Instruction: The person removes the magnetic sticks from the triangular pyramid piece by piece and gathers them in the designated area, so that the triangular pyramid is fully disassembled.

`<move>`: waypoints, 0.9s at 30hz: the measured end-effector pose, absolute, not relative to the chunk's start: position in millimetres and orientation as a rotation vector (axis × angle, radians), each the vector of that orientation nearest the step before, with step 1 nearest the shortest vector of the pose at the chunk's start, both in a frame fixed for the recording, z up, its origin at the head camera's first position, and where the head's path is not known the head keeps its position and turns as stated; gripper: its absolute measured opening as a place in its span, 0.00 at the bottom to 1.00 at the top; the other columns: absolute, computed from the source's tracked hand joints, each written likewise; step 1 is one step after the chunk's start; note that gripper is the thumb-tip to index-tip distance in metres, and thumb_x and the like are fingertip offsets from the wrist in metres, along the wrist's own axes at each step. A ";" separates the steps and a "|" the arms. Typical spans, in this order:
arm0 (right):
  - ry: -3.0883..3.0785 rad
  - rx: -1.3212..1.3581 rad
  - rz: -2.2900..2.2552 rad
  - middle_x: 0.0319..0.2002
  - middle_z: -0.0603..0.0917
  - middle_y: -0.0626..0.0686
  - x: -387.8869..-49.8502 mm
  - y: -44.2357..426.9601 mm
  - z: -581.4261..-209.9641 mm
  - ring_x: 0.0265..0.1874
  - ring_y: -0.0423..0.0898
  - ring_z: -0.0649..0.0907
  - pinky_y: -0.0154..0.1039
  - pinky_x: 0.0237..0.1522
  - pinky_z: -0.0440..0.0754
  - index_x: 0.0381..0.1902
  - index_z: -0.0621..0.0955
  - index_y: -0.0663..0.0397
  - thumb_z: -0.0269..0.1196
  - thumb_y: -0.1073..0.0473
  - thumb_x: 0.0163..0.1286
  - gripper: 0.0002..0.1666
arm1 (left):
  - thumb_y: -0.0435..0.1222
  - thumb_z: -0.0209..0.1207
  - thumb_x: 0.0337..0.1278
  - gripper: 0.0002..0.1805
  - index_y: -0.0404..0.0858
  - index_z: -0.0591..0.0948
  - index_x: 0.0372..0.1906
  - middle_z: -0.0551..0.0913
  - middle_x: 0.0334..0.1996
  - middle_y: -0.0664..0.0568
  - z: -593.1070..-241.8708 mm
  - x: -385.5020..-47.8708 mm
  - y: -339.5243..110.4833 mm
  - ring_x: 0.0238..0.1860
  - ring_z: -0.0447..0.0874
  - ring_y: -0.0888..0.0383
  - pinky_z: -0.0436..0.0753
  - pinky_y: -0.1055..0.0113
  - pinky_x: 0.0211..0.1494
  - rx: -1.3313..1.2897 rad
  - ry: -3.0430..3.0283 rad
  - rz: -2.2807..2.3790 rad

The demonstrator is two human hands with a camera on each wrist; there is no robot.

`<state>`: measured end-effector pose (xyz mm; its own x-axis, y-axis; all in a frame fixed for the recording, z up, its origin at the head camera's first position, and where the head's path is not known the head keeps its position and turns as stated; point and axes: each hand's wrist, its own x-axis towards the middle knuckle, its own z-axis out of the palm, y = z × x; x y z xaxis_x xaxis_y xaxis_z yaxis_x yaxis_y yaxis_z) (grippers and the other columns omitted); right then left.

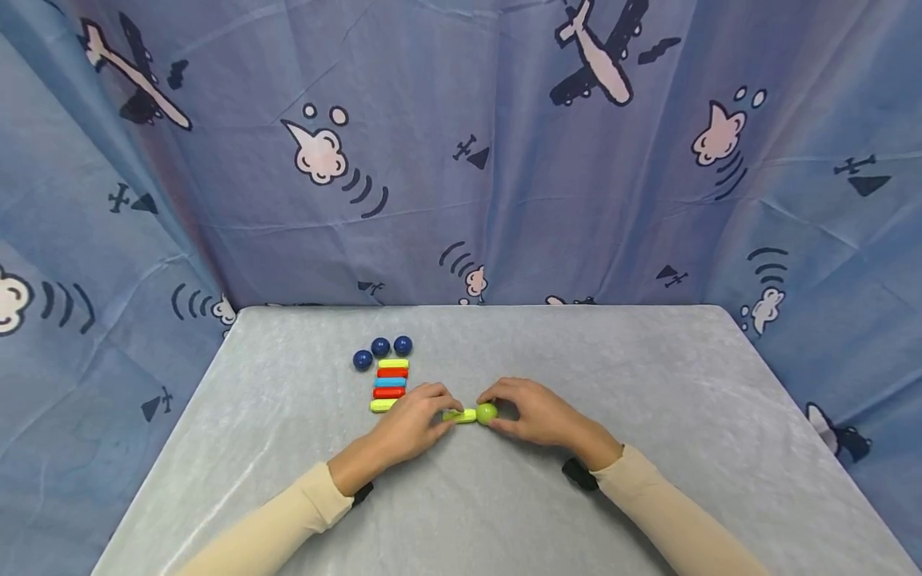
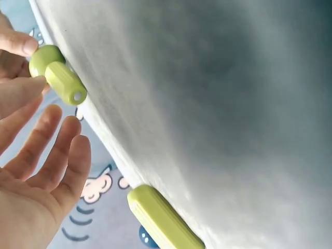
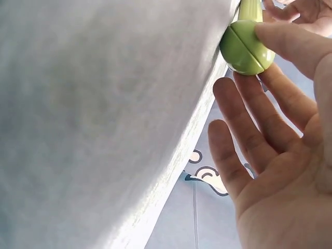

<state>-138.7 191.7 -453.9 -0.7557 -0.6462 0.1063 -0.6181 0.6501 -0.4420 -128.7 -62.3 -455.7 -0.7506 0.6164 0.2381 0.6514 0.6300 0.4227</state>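
My left hand (image 1: 414, 420) pinches a short yellow-green stick (image 1: 459, 416) between thumb and index finger, its other fingers spread loosely in the left wrist view. A hole shows in the near end of the stick in that view. At the stick's right end sits a green ball (image 1: 487, 414), touching it. My right hand (image 1: 540, 412) grips the ball with thumb and fingertips from the right. A seam runs across the ball (image 3: 244, 46) in the right wrist view. Whether stick and ball are joined I cannot tell.
Left of my left hand lies a column of sticks: yellow-green (image 1: 393, 364), red (image 1: 392, 373), blue (image 1: 390, 382), another red (image 1: 389, 393) and another yellow-green (image 1: 382, 406). Behind them are three dark blue balls (image 1: 380, 347). A patterned blue curtain (image 1: 432, 184) surrounds the grey-covered table (image 1: 612, 352).
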 end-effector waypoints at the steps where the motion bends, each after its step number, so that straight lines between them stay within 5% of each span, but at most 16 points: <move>1: 2.798 -1.070 -0.719 0.48 0.85 0.42 -139.0 191.8 -454.1 0.48 0.41 0.83 0.45 0.53 0.81 0.54 0.83 0.45 0.69 0.52 0.66 0.19 | 0.35 0.68 0.59 0.11 0.46 0.87 0.46 0.84 0.40 0.56 -456.0 -129.6 -60.0 0.43 0.81 0.59 0.82 0.64 0.48 -1.097 -2.776 -0.757; 27: 2.806 -1.014 -0.759 0.47 0.84 0.42 -136.8 187.5 -456.4 0.45 0.41 0.83 0.44 0.50 0.82 0.54 0.83 0.46 0.69 0.53 0.65 0.19 | 0.34 0.67 0.59 0.15 0.48 0.87 0.51 0.84 0.38 0.57 -467.4 -133.2 -65.2 0.40 0.80 0.61 0.81 0.69 0.45 -1.181 -2.790 -0.724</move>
<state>-136.8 187.5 -456.4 -0.7815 -0.6150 0.1051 -0.5841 0.6619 -0.4699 -133.2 -65.2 -467.4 -0.7122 0.6728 0.2003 0.6853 0.6045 0.4061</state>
